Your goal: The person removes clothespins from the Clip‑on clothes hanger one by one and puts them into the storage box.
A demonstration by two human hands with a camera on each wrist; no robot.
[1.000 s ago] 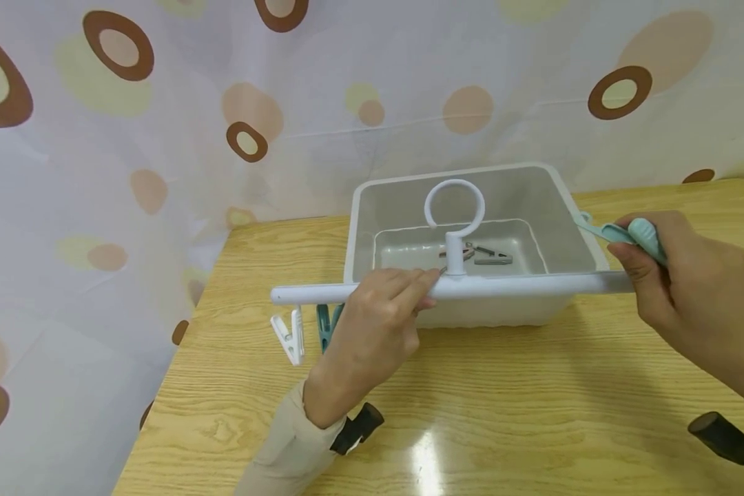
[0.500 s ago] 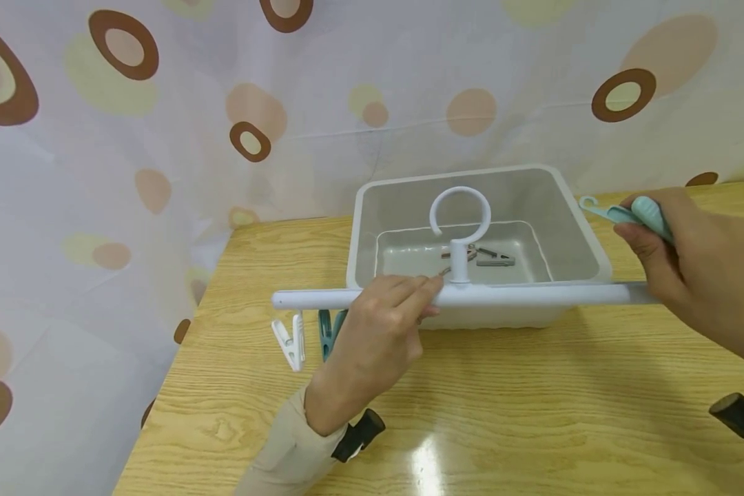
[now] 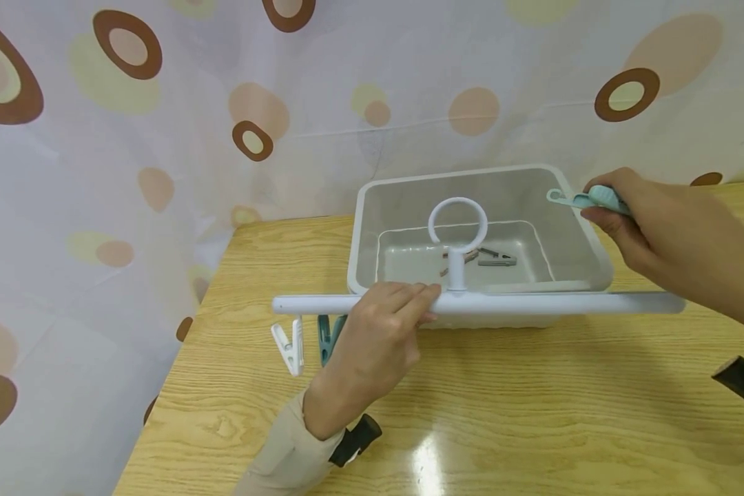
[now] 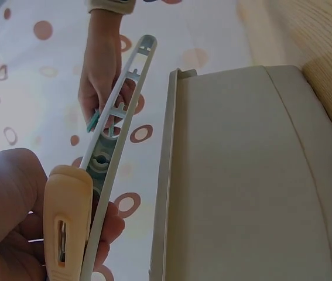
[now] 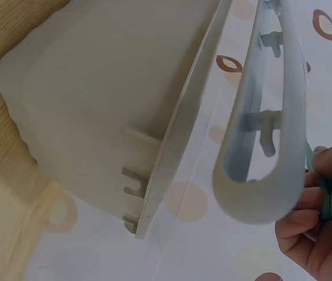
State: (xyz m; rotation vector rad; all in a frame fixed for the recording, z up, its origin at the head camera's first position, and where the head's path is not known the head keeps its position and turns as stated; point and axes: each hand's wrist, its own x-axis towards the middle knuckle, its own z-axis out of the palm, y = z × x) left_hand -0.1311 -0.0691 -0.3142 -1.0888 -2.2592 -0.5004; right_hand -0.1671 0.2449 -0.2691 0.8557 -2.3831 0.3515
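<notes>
My left hand (image 3: 372, 337) grips a white hanger bar (image 3: 552, 302) left of its round hook (image 3: 483, 224), which stands upright. A white clothespin (image 3: 294, 348) and a dark teal clothespin (image 3: 325, 337) hang below the bar's left part. In the left wrist view, a peach clothespin (image 4: 69, 222) shows beside the left palm. Beyond the bar's right end, my right hand (image 3: 669, 224) pinches a light teal clothespin (image 3: 601, 198) with its small hook pointing left. The bar's underside shows notched crosspieces (image 5: 265, 120) in the right wrist view.
Behind the bar, a light grey plastic basin (image 3: 465, 176) stands on the wooden table (image 3: 471, 406). Several clothespins (image 3: 497, 262) lie on its floor. A patterned curtain (image 3: 322, 69) closes off the back and left side.
My right hand has risen and swung left over the basin's right rim, carrying the light teal clothespin. The bar's right end now shows. The bar sits slightly lower in view, still gripped by my left hand.
</notes>
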